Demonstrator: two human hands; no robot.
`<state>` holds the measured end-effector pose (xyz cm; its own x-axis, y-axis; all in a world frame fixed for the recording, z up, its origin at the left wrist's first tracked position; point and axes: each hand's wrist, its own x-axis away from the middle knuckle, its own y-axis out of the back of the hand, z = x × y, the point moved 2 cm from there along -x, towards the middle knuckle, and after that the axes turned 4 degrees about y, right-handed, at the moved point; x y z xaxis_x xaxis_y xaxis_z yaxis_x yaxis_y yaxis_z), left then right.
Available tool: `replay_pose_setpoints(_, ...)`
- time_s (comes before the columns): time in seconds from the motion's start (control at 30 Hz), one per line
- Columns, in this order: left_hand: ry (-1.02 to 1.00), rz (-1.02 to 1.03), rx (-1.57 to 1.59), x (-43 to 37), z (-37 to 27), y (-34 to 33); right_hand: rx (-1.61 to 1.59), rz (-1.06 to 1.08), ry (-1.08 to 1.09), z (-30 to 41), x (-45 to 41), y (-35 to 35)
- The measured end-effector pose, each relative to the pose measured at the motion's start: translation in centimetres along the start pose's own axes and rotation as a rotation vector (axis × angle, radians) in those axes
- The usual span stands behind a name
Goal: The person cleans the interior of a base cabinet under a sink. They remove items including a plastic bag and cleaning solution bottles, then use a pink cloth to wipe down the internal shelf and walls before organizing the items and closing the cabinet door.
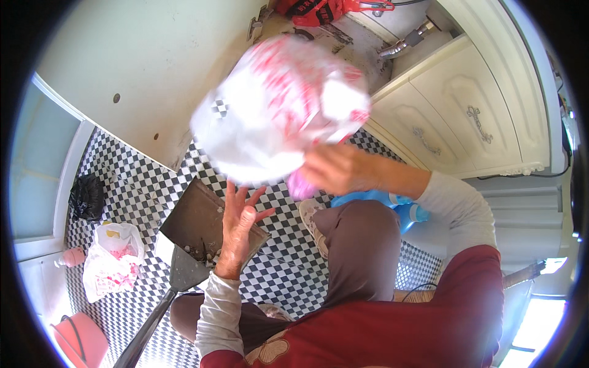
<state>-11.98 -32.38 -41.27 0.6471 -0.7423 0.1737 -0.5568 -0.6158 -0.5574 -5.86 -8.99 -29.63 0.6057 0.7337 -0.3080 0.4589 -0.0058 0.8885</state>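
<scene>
A white plastic bag with red print (276, 106), blurred by motion, spreads out in front of me before the opened cabinet. My right hand (340, 170) grips the bag's lower right edge, and something pink (301, 184) shows just below its fingers. Below the bag's lower left edge, my left hand (241, 221) is raised with fingers spread, holding nothing. Under that hand a dustpan (198, 216) with a long handle rests on the checkered floor, with small debris in it. Whether the bag contains anything is hard to tell.
An open cabinet door (138, 69) stands at upper left; red bags (317, 11) and a metal hose (395, 48) are inside the cabinet. Another plastic bag (112, 262), a black bag (87, 198) and a pink bucket (82, 340) stand left. Blue bottles (409, 216) are by my right knee.
</scene>
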Motion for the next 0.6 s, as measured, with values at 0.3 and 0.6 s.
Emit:
replay_pose_setpoints(0.3, -0.069, -0.464, -0.387, -1.9, 5.3, 5.6, -1.065, -0.047, -0.767, -5.9, -3.0, -2.2)
replay_pose_setpoints(0.6, 0.088, -0.267, -1.234, -1.3, 9.6, 8.5, 0.551, 0.931, -1.017, -38.8, 9.1, -14.2)
